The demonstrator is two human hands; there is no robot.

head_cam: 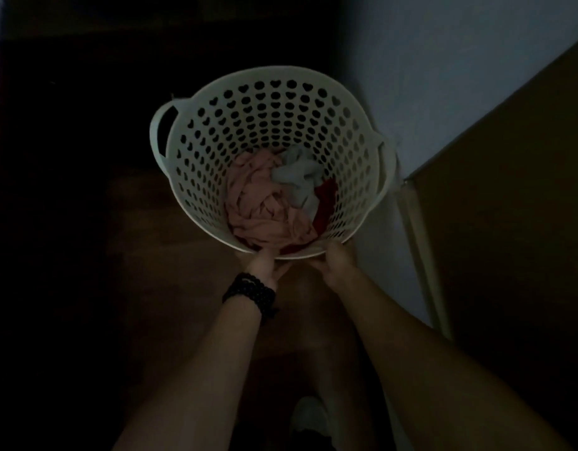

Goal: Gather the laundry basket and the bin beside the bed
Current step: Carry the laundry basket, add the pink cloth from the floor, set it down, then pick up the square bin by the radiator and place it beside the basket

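A round white laundry basket (216,131) with heart-shaped holes and two side handles stands in the middle of the dim view. Pink, grey and red clothes (268,203) lie crumpled in its bottom. My left hand (264,266), with a black bead bracelet on the wrist, grips the basket's near rim, thumb inside. My right hand (334,260) holds the same rim just to the right. No bin is visible in this dark frame.
A pale wall (443,76) rises right behind the basket. A brown cabinet or door panel (509,222) with a light edge strip stands on the right. The floor (144,255) is brown wood; the left side is too dark to read. My leg and a white shoe (308,415) show below.
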